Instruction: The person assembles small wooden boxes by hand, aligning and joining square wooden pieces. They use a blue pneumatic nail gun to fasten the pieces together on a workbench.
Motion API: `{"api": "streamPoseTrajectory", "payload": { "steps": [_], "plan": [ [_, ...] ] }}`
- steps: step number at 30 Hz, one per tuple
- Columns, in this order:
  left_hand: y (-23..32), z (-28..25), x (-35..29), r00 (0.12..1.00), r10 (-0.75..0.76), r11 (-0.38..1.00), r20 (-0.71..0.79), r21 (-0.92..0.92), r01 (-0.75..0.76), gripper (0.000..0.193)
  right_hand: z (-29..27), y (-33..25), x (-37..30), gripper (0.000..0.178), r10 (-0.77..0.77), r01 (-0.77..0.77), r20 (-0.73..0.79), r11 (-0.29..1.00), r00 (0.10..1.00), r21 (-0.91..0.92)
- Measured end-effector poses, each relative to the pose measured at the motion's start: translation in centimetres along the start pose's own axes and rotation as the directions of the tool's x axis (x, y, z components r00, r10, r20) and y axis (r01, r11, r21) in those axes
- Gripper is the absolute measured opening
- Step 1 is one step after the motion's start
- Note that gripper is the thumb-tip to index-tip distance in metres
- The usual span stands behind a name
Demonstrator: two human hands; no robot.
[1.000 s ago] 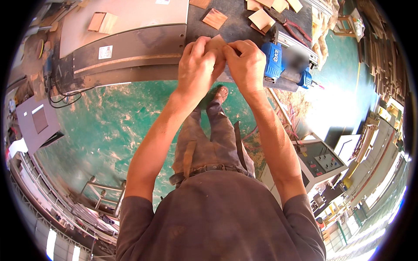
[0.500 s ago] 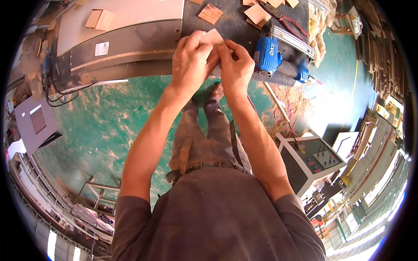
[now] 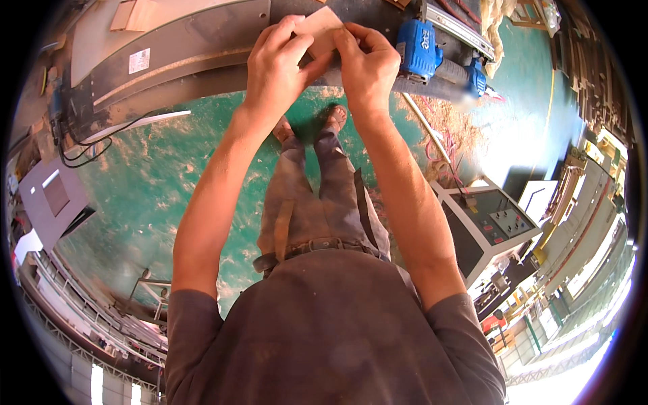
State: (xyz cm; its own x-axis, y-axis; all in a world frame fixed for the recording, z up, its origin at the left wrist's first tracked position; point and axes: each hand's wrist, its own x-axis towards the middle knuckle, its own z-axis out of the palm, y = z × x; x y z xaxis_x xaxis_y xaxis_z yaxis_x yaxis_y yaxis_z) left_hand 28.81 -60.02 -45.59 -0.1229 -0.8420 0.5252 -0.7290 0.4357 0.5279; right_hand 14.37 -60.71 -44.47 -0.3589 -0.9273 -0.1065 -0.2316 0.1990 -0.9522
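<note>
Between both hands, above the near edge of the workbench, is a small flat tan piece of wood (image 3: 320,30). My left hand (image 3: 280,66) grips its left side, fingers on top and thumb lower down. On its right edge, the fingers of my right hand (image 3: 368,64) pinch a corner. A blue nail gun (image 3: 418,50) with a dark grip lies on the bench, just right of my right hand. To the left of my left hand stretches a long dark panel (image 3: 196,50) with a pale edge strip and a white label.
A wooden block (image 3: 135,15) rests on a pale board at the upper left. Below the bench, the green floor (image 3: 162,162) carries sawdust. A control cabinet (image 3: 489,223) with knobs stands at the right. A black cable (image 3: 88,145) hangs off the bench's left end.
The bench and both hands now sit higher in the picture. My hands have spread slightly apart, and more of the wood piece shows between them.
</note>
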Motion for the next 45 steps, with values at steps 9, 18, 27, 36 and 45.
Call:
{"api": "streamPoseTrajectory", "payload": {
  "steps": [9,18,27,36,45],
  "plan": [
    [0.3,0.1,-0.6,0.999,0.023,0.993,-0.037,-0.113,-0.027,0.026,-7.7,-4.8,2.2,0.034,-0.149,0.176,0.109,0.932,0.983,-0.317],
    [-0.2,1.1,-0.3,0.995,0.011,0.999,-0.094,-0.038,-0.015,0.028,-17.7,0.0,7.0,0.076,-0.171,0.649,0.627,0.257,0.760,-0.716],
    [-0.9,1.7,-1.1,0.989,-0.028,0.996,-0.148,-0.088,0.015,0.027,-15.6,-4.3,7.2,0.057,-0.039,0.474,0.500,0.387,0.865,-0.791],
    [-0.6,1.9,-1.3,0.987,-0.090,0.985,-0.134,-0.156,0.069,0.026,-12.1,-18.5,-0.2,0.027,0.256,0.028,0.381,0.798,0.888,-0.601],
    [-0.8,2.2,-1.7,0.986,-0.099,0.977,-0.132,-0.199,0.071,0.024,-8.8,-17.9,-1.4,0.026,0.327,0.084,0.379,0.651,0.866,-0.754]
  ]
}}
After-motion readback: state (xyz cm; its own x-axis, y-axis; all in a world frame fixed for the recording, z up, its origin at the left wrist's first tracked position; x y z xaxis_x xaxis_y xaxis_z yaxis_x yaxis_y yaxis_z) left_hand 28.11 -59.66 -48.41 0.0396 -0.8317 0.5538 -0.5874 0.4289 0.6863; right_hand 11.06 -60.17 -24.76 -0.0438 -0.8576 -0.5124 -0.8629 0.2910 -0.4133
